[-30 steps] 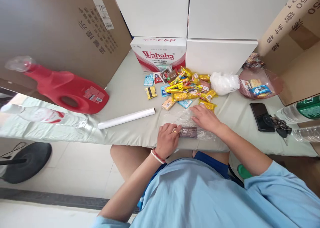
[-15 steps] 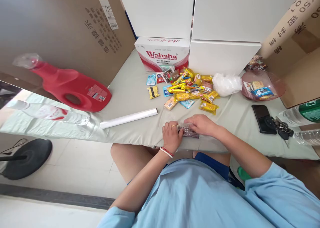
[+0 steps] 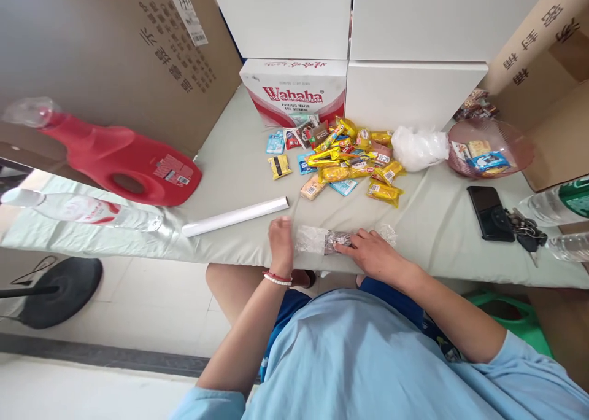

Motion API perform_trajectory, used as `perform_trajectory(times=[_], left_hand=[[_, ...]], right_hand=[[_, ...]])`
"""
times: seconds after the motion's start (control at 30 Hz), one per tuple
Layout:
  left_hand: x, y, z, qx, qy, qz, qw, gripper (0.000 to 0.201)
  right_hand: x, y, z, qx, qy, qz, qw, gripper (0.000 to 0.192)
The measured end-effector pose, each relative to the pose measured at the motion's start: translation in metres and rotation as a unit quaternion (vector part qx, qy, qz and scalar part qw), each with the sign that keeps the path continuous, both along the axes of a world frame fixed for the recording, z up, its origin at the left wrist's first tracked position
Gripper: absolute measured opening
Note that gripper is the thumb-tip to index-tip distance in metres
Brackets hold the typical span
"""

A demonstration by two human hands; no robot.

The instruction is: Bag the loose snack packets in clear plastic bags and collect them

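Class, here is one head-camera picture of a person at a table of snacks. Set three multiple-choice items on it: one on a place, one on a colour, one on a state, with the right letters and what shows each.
1. Where does the white roll lie?
A. in the pink bowl
B. on the table, left of the left hand
C. on the floor

2. What colour is the big jug lying on its side?
A. red
B. green
C. black

3. How is the dark snack bar by the right hand?
A. bare
B. inside clear plastic wrap
C. broken in two

Answers:
1 B: the roll rests on the table cloth beside the left hand.
2 A: its body is red.
3 B: crinkled clear wrap covers it.
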State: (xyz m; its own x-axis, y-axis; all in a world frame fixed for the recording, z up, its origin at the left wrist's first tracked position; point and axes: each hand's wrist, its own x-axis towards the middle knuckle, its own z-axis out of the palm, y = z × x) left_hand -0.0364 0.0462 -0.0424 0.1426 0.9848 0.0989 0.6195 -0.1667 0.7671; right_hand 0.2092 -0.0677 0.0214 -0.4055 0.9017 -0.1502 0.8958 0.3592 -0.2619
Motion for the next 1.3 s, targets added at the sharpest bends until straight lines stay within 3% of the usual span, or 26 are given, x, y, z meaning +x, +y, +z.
perform_trajectory(times=[0.1,0.17,0.3,0.4,0.57,0.67,0.73,0.8,0.9,1.0,1.17,1.3], left_hand=[[0.006,-0.012,0.013,-0.007,0.104,-0.041,0.994,0.037],[0.007,-0.021,0.026,-0.027,0.128,-0.075,0.989,0.028],[0.014,-0.035,0.052,-0.103,0.048,-0.077,0.99,0.011],[0.039,-0.046,0.06,-0.084,0.02,-0.118,0.989,0.009],[0.079,-0.071,0.057,0.034,0.176,-0.24,0.954,0.025],[0.082,-0.084,0.055,0.089,0.279,-0.266,0.918,0.033],[0.079,-0.09,0.053,0.104,0.314,-0.278,0.902,0.043],[0.075,-0.093,0.05,0.109,0.331,-0.283,0.894,0.049],[0.072,-0.096,0.045,0.105,0.333,-0.285,0.893,0.052],[0.072,-0.098,0.04,0.109,0.334,-0.286,0.891,0.053],[0.076,-0.099,0.038,0.122,0.33,-0.296,0.888,0.048],[0.064,-0.095,0.036,0.119,0.23,-0.308,0.915,0.046]], right_hand=[[0.004,-0.002,0.0,-0.018,0.032,-0.01,0.999,0.052],[0.009,-0.004,-0.001,-0.031,0.068,-0.004,0.997,0.055],[0.014,-0.007,-0.009,-0.03,0.12,0.003,0.992,0.055],[0.012,-0.008,-0.016,-0.013,0.138,-0.01,0.99,0.051],[0.022,-0.007,-0.015,-0.026,0.231,-0.02,0.972,0.028],[0.034,-0.01,-0.013,0.017,0.271,-0.146,0.951,0.035],[0.038,-0.015,-0.016,0.074,0.207,-0.258,0.941,0.034],[0.039,-0.023,-0.021,0.094,0.12,-0.299,0.942,0.033],[0.039,-0.035,-0.024,0.086,0.07,-0.27,0.957,0.013],[0.039,-0.037,-0.014,0.068,0.109,-0.275,0.953,0.009],[0.011,0.0,0.009,0.016,0.184,-0.255,0.949,0.011],[-0.018,0.031,0.003,-0.028,0.124,-0.224,0.966,0.018]])
